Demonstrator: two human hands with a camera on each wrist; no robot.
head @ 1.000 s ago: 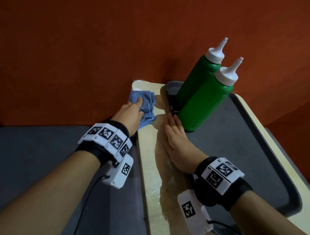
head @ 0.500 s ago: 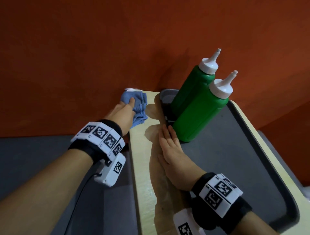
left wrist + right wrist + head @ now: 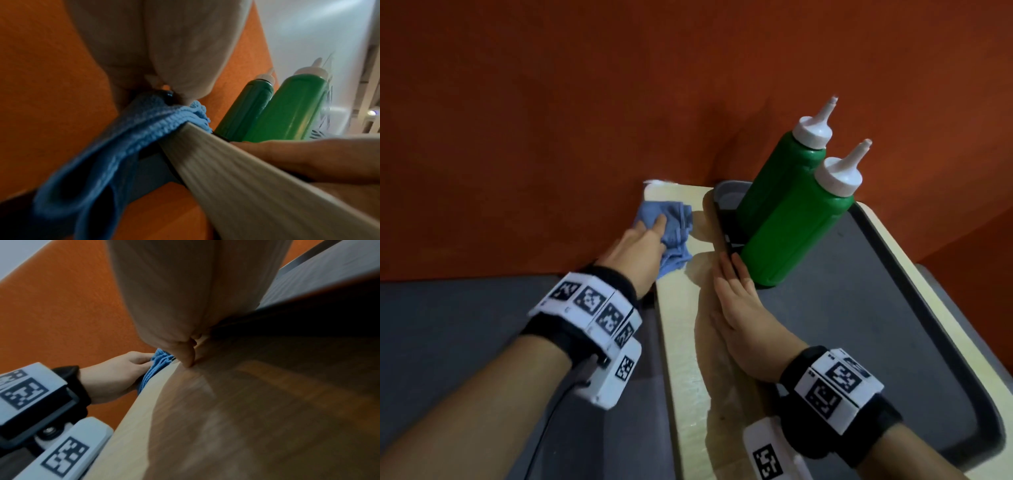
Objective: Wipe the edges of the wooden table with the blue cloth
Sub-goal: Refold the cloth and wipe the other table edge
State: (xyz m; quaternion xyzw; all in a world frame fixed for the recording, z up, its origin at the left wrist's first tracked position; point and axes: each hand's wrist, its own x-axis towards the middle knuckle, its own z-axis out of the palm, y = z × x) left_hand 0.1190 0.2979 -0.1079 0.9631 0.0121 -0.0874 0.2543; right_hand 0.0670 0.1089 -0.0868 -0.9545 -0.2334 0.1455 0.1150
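A crumpled blue cloth [image 3: 671,229] lies over the left edge of the pale wooden table [image 3: 685,342], near its far left corner. My left hand [image 3: 640,246] grips the cloth, thumb on top and fingers down the table's side. In the left wrist view the blue cloth [image 3: 115,146] wraps over the table's edge [image 3: 236,170]. My right hand [image 3: 739,308] lies flat on the tabletop, fingers straight, beside the tray's rim. The right wrist view shows the left hand [image 3: 115,373] holding the cloth [image 3: 158,365] at the edge.
A dark grey tray [image 3: 893,308] covers most of the tabletop. Two green squeeze bottles [image 3: 794,222] with white nozzle caps stand at its far left corner, close to my right fingertips. An orange wall [image 3: 619,102] runs behind and left of the table. Grey floor [image 3: 465,325] lies at the left.
My left hand has slid the cloth along the left edge toward the far corner. The right hand stays flat on the tabletop by the tray.
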